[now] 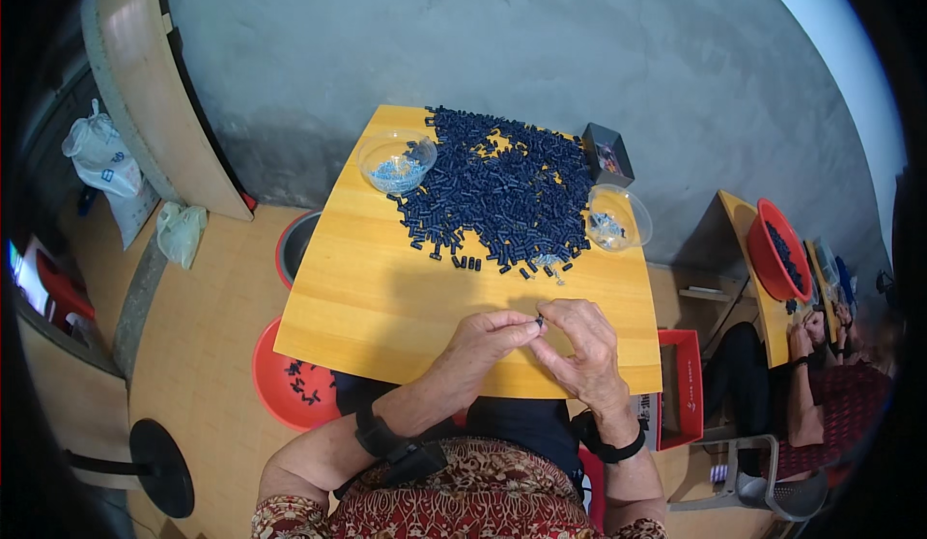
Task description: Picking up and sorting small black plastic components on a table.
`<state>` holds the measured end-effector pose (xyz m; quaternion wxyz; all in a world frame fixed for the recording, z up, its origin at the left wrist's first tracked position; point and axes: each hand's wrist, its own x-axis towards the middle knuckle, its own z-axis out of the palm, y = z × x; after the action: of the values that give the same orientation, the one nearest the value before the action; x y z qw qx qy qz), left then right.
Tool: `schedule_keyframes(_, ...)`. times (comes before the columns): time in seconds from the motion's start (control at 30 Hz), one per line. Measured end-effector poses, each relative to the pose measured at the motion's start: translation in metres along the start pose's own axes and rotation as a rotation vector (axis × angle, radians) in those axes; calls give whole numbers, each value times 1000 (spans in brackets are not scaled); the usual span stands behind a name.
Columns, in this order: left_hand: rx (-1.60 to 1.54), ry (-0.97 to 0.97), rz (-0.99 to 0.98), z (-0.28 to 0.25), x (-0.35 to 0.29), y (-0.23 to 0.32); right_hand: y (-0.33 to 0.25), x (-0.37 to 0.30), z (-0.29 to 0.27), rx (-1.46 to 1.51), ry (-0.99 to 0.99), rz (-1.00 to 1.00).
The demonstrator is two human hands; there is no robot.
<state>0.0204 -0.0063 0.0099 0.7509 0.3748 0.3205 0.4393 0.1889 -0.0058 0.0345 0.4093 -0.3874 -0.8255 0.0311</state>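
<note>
One small dark piece (539, 322) is held over the near part of the table (386, 283), between the fingertips of both hands. By the left hand (492, 333) it is pinched narrowly, thumb against finger. By the right hand (576, 346) it is met from the other side with thumb and finger curled; whether that grip is fully closed cannot be told. Detail of the piece is too small to read.

For good handling: piece best kept low over the wood so a drop is caught, left pinch held firm, right fingertips brought in square, force added only once parts are lined up. Forcing at a tilt would risk a slip.

Farther out, a broad pile of black pieces (502, 196) is spread over the far half, a few strays lying at its near edge beside loose silvery bits (548, 261). The pile is flanked by a left clear bowl (371, 159) and a right clear bowl (638, 218), both with small parts inside; a dark open box (619, 175) is set behind the latter. Long reaches would be obstructed by those rims. Below the left edge, a red basin (266, 373) with dark pieces is placed.
</note>
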Motion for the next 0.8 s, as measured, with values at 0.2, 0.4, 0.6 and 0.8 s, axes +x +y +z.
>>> schedule_keyframes(0.2,-41,-8,17,2,1,-1,-3,2,-4,-31,22,-35)
schedule_keyframes(0.4,48,25,43,0,-2,-8,-6,0,-2,6,48,-43)
schedule_keyframes(0.6,45,-21,34,-3,-3,-5,-4,1,-4,36,19,-52)
schedule_keyframes(0.8,83,22,50,0,-1,0,-7,2,-4,36,13,6)
